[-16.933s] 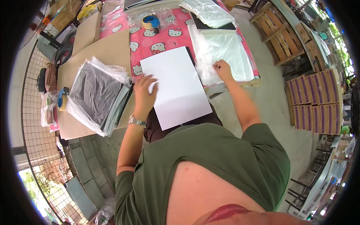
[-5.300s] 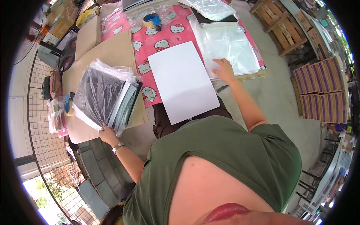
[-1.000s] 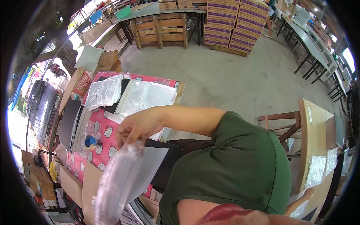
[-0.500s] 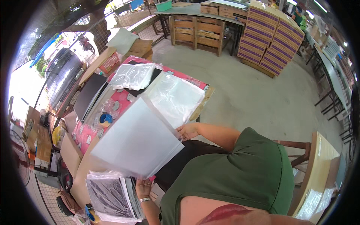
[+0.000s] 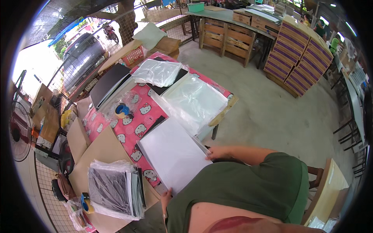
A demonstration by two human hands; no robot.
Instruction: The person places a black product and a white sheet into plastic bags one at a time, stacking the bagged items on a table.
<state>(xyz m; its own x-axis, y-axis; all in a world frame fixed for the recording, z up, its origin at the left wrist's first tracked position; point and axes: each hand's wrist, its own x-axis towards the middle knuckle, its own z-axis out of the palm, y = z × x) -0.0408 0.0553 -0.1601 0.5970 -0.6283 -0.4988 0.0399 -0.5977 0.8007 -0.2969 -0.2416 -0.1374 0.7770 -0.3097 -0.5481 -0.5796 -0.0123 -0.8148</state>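
A large whitish sheet in clear plastic film (image 5: pixel 171 149) lies nearly flat at the near edge of a table with a pink cartoon-print cover (image 5: pixel 130 130). My left hand (image 5: pixel 166 197) pinches its near left corner, thumb on top. At its right edge my right hand (image 5: pixel 213 153) grips the side, with some fingers hidden beneath. A black strip shows under the sheet's far left edge. Just beyond it is a stack of clear plastic sleeves (image 5: pixel 196 101). Left of my left hand, a plastic-wrapped pack of dark and grey sheets (image 5: pixel 112 190) rests on brown cardboard (image 5: pixel 105 149).
More clear bags (image 5: pixel 157 72) and black boards (image 5: pixel 108 85) lie farther back. Blue tape rolls sit at mid-table (image 5: pixel 122 110) and by the dark pack (image 5: pixel 86 202). A fan (image 5: pixel 19 132) stands left. Stacked cartons (image 5: pixel 297 58) and a wooden pallet (image 5: pixel 225 40) are beyond; people work far right.
The sheet has come down from a raised, tilted position to lie on the table near my body. Both hands moved with it, toward the right and down in view. My view has shifted too.
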